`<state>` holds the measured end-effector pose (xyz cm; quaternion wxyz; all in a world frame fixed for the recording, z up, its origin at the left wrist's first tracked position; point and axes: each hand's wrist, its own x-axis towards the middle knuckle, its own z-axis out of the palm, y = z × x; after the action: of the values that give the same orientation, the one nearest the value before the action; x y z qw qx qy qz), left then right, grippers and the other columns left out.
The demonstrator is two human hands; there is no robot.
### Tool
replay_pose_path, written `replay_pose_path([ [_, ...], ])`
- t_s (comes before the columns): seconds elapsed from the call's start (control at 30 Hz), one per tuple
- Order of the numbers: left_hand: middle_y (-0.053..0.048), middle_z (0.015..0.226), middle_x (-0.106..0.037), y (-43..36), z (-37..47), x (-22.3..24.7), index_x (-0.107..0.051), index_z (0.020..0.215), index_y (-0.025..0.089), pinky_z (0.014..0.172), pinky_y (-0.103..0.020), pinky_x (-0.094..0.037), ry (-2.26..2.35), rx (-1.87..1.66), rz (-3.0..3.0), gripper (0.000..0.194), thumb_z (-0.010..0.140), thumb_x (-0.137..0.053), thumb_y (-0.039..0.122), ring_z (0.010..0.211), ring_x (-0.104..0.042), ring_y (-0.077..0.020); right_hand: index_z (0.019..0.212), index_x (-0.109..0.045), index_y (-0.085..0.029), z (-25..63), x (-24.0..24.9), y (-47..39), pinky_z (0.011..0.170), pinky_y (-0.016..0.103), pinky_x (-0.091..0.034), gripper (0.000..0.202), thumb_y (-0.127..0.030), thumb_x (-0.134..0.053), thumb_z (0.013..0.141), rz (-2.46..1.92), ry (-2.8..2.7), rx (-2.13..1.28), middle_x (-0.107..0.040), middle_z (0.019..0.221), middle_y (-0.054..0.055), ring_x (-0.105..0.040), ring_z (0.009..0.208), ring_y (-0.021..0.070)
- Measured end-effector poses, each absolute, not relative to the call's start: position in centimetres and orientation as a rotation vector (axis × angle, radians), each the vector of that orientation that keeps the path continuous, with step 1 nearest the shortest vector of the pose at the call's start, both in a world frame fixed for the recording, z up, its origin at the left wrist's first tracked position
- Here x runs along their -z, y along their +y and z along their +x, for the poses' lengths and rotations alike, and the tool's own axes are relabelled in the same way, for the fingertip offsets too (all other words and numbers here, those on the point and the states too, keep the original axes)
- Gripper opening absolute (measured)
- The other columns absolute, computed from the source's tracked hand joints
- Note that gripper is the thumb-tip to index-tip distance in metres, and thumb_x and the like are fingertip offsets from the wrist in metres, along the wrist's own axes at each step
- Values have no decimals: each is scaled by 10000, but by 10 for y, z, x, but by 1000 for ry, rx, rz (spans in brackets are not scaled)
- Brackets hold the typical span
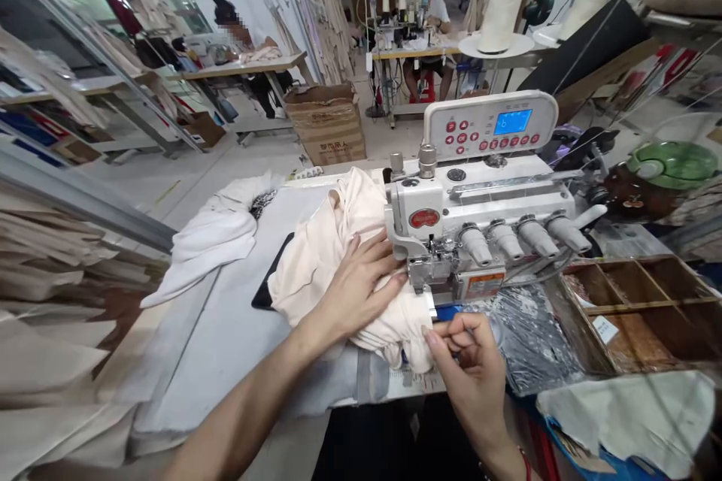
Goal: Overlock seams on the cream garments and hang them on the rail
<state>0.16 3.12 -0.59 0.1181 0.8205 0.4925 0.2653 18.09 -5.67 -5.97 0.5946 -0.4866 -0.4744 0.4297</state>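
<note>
A cream fabric piece [321, 255] lies bunched on the grey table, fed up to the presser foot of a white overlock sewing machine [479, 203]. My left hand [361, 285] lies flat on the fabric just left of the needle area, fingers spread and pressing it down. My right hand [468, 361] pinches the fabric's near edge in front of the presser foot, between thumb and fingertips. The machine's control panel [489, 126] with a blue display stands above its body.
A white cloth pile [214, 240] lies at the table's far left. A wooden compartment tray [637, 308] sits right of the machine. Stacked beige fabric [50, 263] fills the left. A cardboard box [327, 124] and two seated people at tables are farther back.
</note>
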Motion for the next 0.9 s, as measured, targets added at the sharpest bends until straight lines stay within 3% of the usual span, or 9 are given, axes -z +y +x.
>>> replay_pose_path([
  [0.13, -66, 1048, -733, 44, 3, 4, -773, 988, 247, 1201, -663, -334, 1413, -783, 2433, 245, 952, -532, 218, 1146, -652, -300, 893, -551, -240, 180, 53, -57, 449, 196, -508, 234, -348, -756, 925, -1135, -1172, -847, -726, 731, 4, -589, 483, 114],
  [0.3, -72, 1109, -740, 65, -1, -3, -776, 938, 220, 1066, -509, -502, 1527, -791, 2484, 222, 917, -556, 200, 1138, -639, -285, 916, -584, -229, 181, 43, -53, 471, 213, -525, 187, -309, -753, 930, -1182, -1251, -679, -699, 698, -10, -615, 500, 127],
  [0.4, -94, 1043, -756, 54, -2, -10, -754, 930, 184, 1025, -503, -508, 1708, -943, 2524, 185, 941, -571, 200, 1053, -658, -285, 922, -580, -229, 183, 38, -49, 458, 199, -500, 136, -244, -715, 933, -1185, -1332, -578, -671, 675, -31, -584, 467, 109],
  [0.5, -52, 953, -773, 14, 5, -7, -713, 1015, 192, 1005, -430, -536, 1469, -1171, 2587, 145, 977, -575, 169, 909, -704, -208, 918, -574, -235, 185, 34, -46, 425, 172, -461, 119, -198, -686, 935, -1176, -1375, -575, -638, 653, -57, -541, 431, 85],
  [0.57, -52, 1024, -783, -14, 10, 1, -687, 1142, 203, 1060, -391, -533, 1221, -1225, 2620, 190, 974, -604, 169, 995, -734, -189, 932, -583, -237, 185, 31, -46, 419, 166, -461, 108, -190, -680, 944, -1150, -1383, -598, -629, 625, -70, -551, 428, 87],
  [0.67, -79, 1141, -778, -32, 14, 16, -673, 1230, 209, 1179, -412, -457, 1144, -1236, 2671, 277, 959, -633, 166, 1155, -719, -199, 974, -636, -235, 187, 27, -44, 467, 183, -514, 68, -171, -657, 972, -1106, -1442, -537, -693, 679, -51, -596, 457, 96],
  [0.8, -62, 1105, -790, -14, 5, 19, -739, 1128, 241, 1186, -449, -444, 1079, -1236, 2614, 211, 962, -629, 173, 1098, -738, -194, 1080, -690, -238, 195, 29, -38, 591, 231, -592, 173, -101, -621, 999, -1010, -1631, -376, -790, 842, 1, -708, 589, 138],
  [0.9, -66, 1038, -795, 5, -4, 12, -781, 1072, 251, 1127, -469, -492, 969, -1182, 2586, 192, 972, -622, 213, 1031, -747, -203, 1237, -680, -217, 204, 37, -33, 571, 258, -586, 279, -84, -605, 1003, -939, -1785, -213, -801, 852, 34, -730, 613, 164],
])
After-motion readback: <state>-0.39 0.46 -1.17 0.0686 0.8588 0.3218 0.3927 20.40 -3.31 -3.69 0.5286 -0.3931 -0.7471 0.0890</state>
